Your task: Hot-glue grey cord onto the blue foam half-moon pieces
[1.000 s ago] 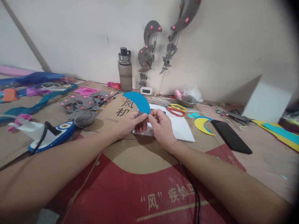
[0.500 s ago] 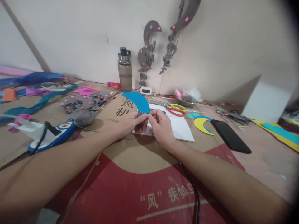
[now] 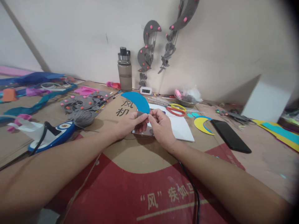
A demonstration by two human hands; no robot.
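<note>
Lower tip of blue foam crescent (image 3: 137, 101) hidden between pinching fingertips, left hand (image 3: 129, 123) and right hand (image 3: 161, 126) both closed on it above white sheet (image 3: 181, 128), long axis running up-left, curve bulging toward wall.

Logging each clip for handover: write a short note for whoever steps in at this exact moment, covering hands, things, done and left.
Left hand: pinching the lower tip of the blue foam crescent.
Right hand: fingertips pinched at the same tip, against the left hand's.
The crescent is held up above a white sheet on the cardboard.
Nearby: yellow-and-blue crescent, red and yellow scissors, black phone, blue glue gun.
Done: crescent cut out and in hand.
Left: what is being done at the tip is hidden by the fingers.
</note>
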